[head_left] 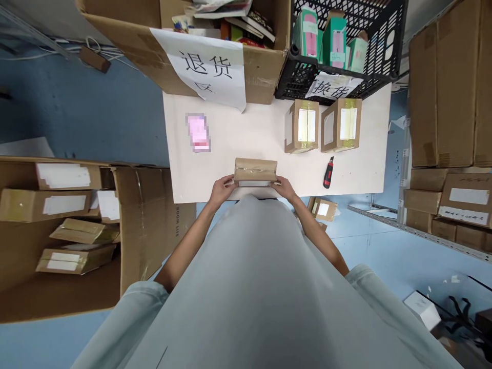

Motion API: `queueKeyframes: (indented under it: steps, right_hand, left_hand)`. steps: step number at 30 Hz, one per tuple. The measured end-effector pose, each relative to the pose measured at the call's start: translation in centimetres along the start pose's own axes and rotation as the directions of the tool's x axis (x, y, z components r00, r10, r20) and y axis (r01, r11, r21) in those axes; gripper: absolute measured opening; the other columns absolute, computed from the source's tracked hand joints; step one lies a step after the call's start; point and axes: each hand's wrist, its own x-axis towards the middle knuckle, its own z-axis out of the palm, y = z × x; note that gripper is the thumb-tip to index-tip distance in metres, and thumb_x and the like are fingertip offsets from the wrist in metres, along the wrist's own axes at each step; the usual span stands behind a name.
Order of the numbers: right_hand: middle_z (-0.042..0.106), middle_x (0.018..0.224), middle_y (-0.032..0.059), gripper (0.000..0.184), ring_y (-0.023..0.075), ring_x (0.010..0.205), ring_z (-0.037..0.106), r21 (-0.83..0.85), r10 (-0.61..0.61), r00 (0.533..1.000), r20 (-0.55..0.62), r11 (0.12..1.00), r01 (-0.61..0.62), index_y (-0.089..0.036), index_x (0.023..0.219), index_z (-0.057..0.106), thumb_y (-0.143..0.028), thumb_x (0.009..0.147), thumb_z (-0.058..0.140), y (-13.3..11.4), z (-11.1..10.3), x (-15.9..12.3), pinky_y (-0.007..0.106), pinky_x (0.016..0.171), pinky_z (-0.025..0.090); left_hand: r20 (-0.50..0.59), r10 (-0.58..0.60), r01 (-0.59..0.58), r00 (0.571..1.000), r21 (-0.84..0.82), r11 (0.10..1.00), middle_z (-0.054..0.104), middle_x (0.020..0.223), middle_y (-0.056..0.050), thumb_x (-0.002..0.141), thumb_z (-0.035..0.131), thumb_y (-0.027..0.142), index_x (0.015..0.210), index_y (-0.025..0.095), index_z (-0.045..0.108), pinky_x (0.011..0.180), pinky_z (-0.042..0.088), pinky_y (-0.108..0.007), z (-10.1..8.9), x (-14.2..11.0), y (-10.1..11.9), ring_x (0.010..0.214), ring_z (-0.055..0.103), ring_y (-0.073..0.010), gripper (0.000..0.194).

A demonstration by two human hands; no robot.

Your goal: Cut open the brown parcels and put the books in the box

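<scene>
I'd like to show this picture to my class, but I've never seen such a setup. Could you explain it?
There is no machine here: a camera on a person's head looks down past their light shirt. The bare left hand and right hand hold a small cardboard box by its ends, at the near edge of the white table. On the table are two taped parcels, a red-and-black box cutter and a pink item, too pixelated to name. At the far side stand a large cardboard box with a paper sign and a black plastic crate. On the left, an open carton holds more parcels.
</scene>
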Motion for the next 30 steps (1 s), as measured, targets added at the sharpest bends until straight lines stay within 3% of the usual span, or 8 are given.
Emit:
queueKeyframes:
  steps: [2, 6, 15, 20, 25, 30]
  right_hand:
    - [0.088, 0.124, 0.0081, 0.029, 0.0268, 0.121, 0.082, 0.006, 0.019, 1.000, -0.001, 1.000, -0.019, -0.020, 0.116, 0.086, -0.041, 0.105, 0.071, -0.4, -1.0, -0.1, 0.039, 0.111, 0.064]
    - [0.087, 0.135, 0.0080, 0.033, 0.0274, 0.130, 0.080, 0.003, 0.070, 0.997, -0.026, 0.998, -0.070, -0.023, 0.122, 0.086, -0.040, 0.114, 0.059, -1.1, -2.3, 0.4, 0.039, 0.117, 0.060]
    - [0.083, 0.146, 0.0115, 0.037, 0.0246, 0.137, 0.078, -0.020, 0.137, 0.990, 0.015, 0.990, -0.136, -0.020, 0.134, 0.084, -0.024, 0.109, 0.056, -0.3, -2.7, 0.3, 0.040, 0.122, 0.058]
    - [0.086, 0.139, 0.0072, 0.044, 0.0229, 0.127, 0.081, -0.006, 0.109, 0.991, 0.074, 0.994, -0.109, -0.021, 0.131, 0.086, -0.014, 0.100, 0.055, 0.3, -2.4, -0.8, 0.040, 0.120, 0.060]
    - [0.087, 0.134, 0.0034, 0.044, 0.0235, 0.113, 0.084, 0.004, 0.089, 0.993, 0.080, 0.996, -0.089, -0.024, 0.128, 0.087, -0.015, 0.094, 0.062, 0.2, -2.5, -0.9, 0.042, 0.117, 0.063]
    - [0.087, 0.133, 0.0072, 0.031, 0.0265, 0.120, 0.082, 0.010, 0.064, 0.998, 0.004, 0.998, -0.064, -0.022, 0.123, 0.089, -0.026, 0.098, 0.072, -0.5, -4.1, -0.4, 0.040, 0.115, 0.063]
  left_hand:
    - [0.002, 0.012, -0.012, 1.000, -0.029, 1.000, 0.085, 0.135, -0.014, 0.087, 0.085, 0.043, 0.128, 0.017, 0.085, 0.123, 0.058, -0.048, -0.1, -0.1, 0.6, 0.134, 0.076, -0.0339, 0.049]
    - [-0.009, -0.034, 0.033, 0.999, -0.031, 0.999, 0.084, 0.138, -0.016, 0.092, 0.079, 0.043, 0.126, 0.015, 0.086, 0.122, 0.058, -0.048, 0.4, 0.4, 1.3, 0.133, 0.076, -0.0336, 0.044]
    - [-0.021, -0.146, 0.145, 0.989, -0.029, 0.989, 0.080, 0.147, -0.016, 0.089, 0.068, 0.031, 0.134, 0.016, 0.082, 0.115, 0.063, -0.046, 1.8, -0.3, -0.1, 0.135, 0.075, -0.0314, 0.049]
    - [-0.044, -0.180, 0.180, 0.983, 0.001, 0.984, 0.083, 0.141, -0.014, 0.079, 0.071, 0.024, 0.129, 0.018, 0.085, 0.118, 0.061, -0.049, 2.4, -1.5, -0.7, 0.127, 0.079, -0.0335, 0.052]
    - [-0.063, -0.161, 0.162, 0.985, 0.017, 0.987, 0.088, 0.126, -0.011, 0.078, 0.074, 0.023, 0.126, 0.019, 0.087, 0.117, 0.062, -0.048, 2.7, -1.9, -0.5, 0.124, 0.080, -0.0337, 0.050]
    - [-0.115, -0.058, 0.062, 0.992, 0.031, 0.998, 0.087, 0.123, -0.011, 0.087, 0.079, 0.031, 0.117, 0.018, 0.089, 0.116, 0.062, -0.044, 2.1, -2.4, 1.0, 0.120, 0.080, -0.0316, 0.035]
